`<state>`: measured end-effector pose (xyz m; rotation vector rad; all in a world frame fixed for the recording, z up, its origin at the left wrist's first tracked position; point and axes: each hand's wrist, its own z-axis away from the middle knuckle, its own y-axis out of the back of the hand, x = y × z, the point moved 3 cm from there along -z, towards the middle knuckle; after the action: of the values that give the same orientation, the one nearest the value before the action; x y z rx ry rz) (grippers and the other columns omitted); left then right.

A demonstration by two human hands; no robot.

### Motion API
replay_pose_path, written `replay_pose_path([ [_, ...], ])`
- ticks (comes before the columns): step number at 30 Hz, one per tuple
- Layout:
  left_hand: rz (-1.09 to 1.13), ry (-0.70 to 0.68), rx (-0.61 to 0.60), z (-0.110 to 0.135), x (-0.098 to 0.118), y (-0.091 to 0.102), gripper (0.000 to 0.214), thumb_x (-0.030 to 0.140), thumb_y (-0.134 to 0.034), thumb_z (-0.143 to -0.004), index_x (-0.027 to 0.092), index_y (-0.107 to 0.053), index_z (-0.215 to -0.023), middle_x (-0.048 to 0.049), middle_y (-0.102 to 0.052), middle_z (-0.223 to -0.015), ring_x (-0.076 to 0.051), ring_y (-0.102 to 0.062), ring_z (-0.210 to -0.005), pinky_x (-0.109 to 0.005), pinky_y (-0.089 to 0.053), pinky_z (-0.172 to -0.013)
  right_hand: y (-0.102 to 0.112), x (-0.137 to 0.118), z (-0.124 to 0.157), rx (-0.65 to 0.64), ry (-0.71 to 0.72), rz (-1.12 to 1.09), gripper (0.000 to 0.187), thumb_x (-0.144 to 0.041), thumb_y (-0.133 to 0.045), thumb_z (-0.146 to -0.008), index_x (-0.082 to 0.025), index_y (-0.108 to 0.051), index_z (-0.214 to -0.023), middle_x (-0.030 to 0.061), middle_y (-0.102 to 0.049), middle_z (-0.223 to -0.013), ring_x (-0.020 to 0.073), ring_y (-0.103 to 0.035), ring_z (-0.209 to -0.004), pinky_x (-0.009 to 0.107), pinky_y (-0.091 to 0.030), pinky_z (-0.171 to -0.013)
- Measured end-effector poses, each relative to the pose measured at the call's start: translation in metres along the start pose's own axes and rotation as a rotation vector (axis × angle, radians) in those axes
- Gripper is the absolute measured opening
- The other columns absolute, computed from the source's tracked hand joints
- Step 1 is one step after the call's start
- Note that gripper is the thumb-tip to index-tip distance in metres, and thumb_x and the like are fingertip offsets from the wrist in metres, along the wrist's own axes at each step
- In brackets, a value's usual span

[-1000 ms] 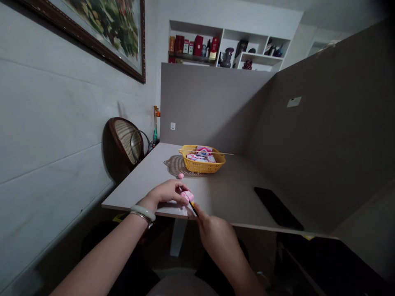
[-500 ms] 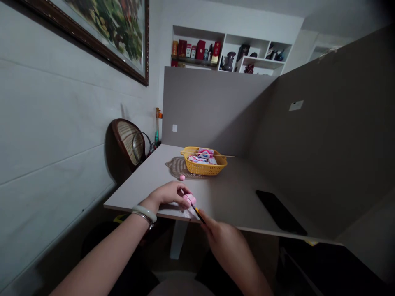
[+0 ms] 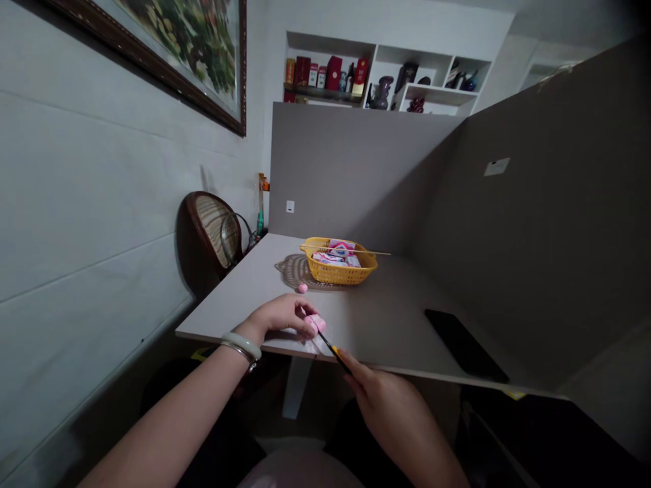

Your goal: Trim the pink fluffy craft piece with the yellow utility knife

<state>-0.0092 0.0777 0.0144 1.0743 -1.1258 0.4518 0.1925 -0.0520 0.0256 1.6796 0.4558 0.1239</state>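
My left hand (image 3: 286,317) is closed round the left side of a small pink block (image 3: 316,323), soap or clay by its look, low over the table's front edge. In my right hand (image 3: 379,393) is a knife (image 3: 336,352) with a yellow-and-black handle. Its thin dark blade points up and left and meets the pink block; how deep it goes I cannot tell. Pale scraps or a wrapper (image 3: 308,341) lie under the block. Beyond my left hand, a small pink ball (image 3: 303,288) rests on the table.
A yellow basket (image 3: 336,274) of pink-and-white packets stands further back, a thin stick (image 3: 373,253) across its rim. On the right of the table (image 3: 386,325) lies a black flat pad (image 3: 465,344). Grey panels (image 3: 356,169) border the back and right. A round-backed chair (image 3: 211,230) is at left.
The knife and my right hand have shifted slightly down and right, showing more blade beside the block. My left hand keeps its hold. The whole view has tilted a little.
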Motion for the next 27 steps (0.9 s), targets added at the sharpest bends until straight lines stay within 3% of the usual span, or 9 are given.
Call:
replay_pose_path([
  [6, 0.026, -0.015, 0.023, -0.001, -0.002, 0.001, 0.047, 0.025, -0.083, -0.053, 0.014, -0.072, -0.098, -0.0017, -0.07, -0.079, -0.016, -0.064, -0.073, -0.027, -0.048, -0.07, -0.005, -0.007, -0.016, 0.031, 0.019, 0.08, 0.045, -0.021, -0.043, -0.099, -0.029, -0.05, -0.142, 0.0066, -0.078, -0.085, 0.0204, -0.074, -0.071, 0.022, -0.042, -0.053],
  [12, 0.056, 0.037, -0.005, 0.001, 0.001, -0.001, 0.054, 0.024, -0.082, -0.053, 0.012, -0.07, -0.104, -0.0011, -0.069, -0.072, -0.017, -0.065, -0.069, -0.028, -0.048, -0.067, 0.004, -0.004, -0.001, -0.007, 0.012, 0.036, 0.045, -0.019, -0.047, -0.096, -0.027, -0.053, -0.14, 0.0068, -0.078, -0.092, 0.0198, -0.074, -0.077, 0.022, -0.044, -0.06],
  [17, 0.063, 0.018, 0.007, 0.0, 0.001, 0.0, 0.05, 0.021, -0.081, -0.053, 0.013, -0.069, -0.102, -0.0003, -0.07, -0.072, -0.017, -0.065, -0.069, -0.028, -0.048, -0.068, -0.002, -0.011, -0.012, 0.012, 0.014, 0.13, 0.046, -0.02, -0.042, -0.098, -0.025, -0.049, -0.144, 0.0071, -0.078, -0.082, 0.0202, -0.073, -0.068, 0.023, -0.037, -0.051],
  [23, 0.075, 0.013, -0.056, 0.001, 0.002, -0.002, 0.049, 0.023, -0.08, -0.056, 0.013, -0.069, -0.103, -0.0007, -0.07, -0.071, -0.016, -0.065, -0.067, -0.028, -0.048, -0.068, 0.004, 0.0, -0.001, -0.026, 0.006, 0.033, 0.045, -0.021, -0.048, -0.097, -0.029, -0.051, -0.141, 0.006, -0.078, -0.091, 0.02, -0.074, -0.077, 0.023, -0.042, -0.059],
  [27, 0.032, 0.024, -0.042, 0.0, 0.003, -0.001, 0.05, 0.025, -0.081, -0.055, 0.014, -0.069, -0.102, -0.0005, -0.071, -0.073, -0.018, -0.066, -0.072, -0.028, -0.048, -0.071, 0.0, -0.006, -0.007, 0.013, 0.01, 0.1, 0.046, -0.021, -0.045, -0.098, -0.028, -0.049, -0.143, 0.0069, -0.078, -0.086, 0.0199, -0.073, -0.071, 0.023, -0.039, -0.054],
])
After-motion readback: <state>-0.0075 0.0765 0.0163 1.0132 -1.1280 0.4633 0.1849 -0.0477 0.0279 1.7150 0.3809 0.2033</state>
